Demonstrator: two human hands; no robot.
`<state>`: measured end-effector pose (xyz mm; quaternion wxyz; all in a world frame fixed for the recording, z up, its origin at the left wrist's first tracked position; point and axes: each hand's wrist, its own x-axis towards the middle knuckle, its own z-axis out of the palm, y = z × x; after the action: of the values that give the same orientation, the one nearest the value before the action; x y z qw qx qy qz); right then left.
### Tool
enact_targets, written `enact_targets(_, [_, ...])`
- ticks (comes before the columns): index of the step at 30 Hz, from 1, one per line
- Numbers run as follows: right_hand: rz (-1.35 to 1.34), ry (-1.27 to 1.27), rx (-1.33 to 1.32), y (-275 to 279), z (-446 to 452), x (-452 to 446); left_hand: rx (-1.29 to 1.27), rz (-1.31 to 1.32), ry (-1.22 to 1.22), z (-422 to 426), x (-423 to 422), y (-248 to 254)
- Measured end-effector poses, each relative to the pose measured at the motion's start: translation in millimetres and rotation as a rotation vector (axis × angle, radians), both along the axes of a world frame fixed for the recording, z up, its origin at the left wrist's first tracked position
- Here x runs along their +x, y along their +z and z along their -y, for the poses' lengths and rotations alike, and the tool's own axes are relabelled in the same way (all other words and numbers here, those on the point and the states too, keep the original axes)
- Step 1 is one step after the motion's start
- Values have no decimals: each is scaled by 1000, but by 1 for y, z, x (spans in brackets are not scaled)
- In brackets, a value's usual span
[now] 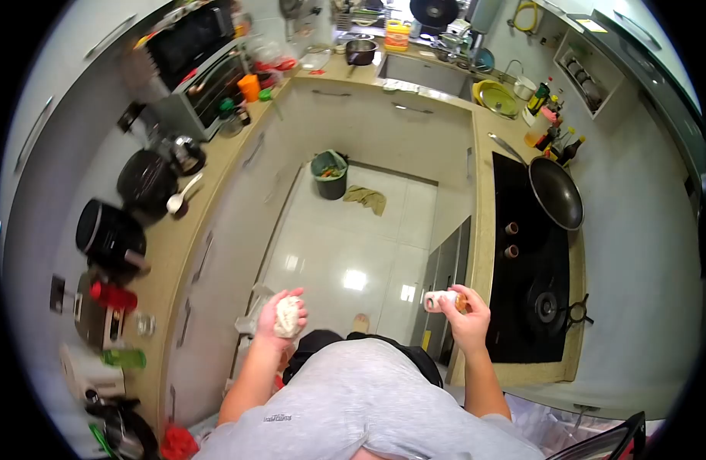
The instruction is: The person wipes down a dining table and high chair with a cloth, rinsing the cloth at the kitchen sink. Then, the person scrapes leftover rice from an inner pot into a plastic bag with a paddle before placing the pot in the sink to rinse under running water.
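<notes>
My left hand (271, 322) is closed around a crumpled white cloth (288, 317), which shows between palm and fingers, low in front of my body. To the right, beside the stove counter's edge, my right hand (470, 317) grips a small jar (442, 300) lying sideways. One end of the jar is pinkish white, and its brownish other end is partly hidden by my fingers. The two hands are well apart, both over the floor.
A black stove (529, 276) with a frying pan (555, 193) lies to the right. Ahead are a sink (425, 74), a bin (329, 175) and a floor rag (366, 199). Along the left counter stand a black air fryer (111, 236) and a toaster oven (213, 88).
</notes>
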<state>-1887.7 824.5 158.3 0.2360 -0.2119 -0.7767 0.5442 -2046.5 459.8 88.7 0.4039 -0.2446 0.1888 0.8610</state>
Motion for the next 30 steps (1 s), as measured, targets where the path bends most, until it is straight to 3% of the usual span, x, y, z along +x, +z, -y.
enact_targets(3, [-33, 24, 47, 26, -36, -90, -45, -10, 116, -3, -78, -3])
enact_targets(7, [-34, 39, 65, 32, -98, -209, -139, 83, 228, -30, -185, -51])
enact_targets(13, [-95, -101, -9, 21, -186, -391, -92, 70, 73, -162, -401, -84])
enact_targets(15, [-117, -227, -180, 26, -219, -445, -28, 6, -25, -223, -474, -62])
enact_targets(18, [-72, -302, -186, 37, -272, -521, -7, -57, -168, -302, -559, -29])
enact_targets(21, [-88, -259, -430, 17, -325, -592, -28, -18, -178, -358, -612, -14])
enact_targets(24, [45, -152, -414, -18, -351, -660, -30, 34, -43, -377, -637, -28])
enact_targets(28, [202, 237, -410, -117, -333, -758, -93, 116, 203, -358, -623, -73])
enact_targets(30, [306, 375, -354, -175, -305, -795, -141, 235, 340, -352, -605, -72])
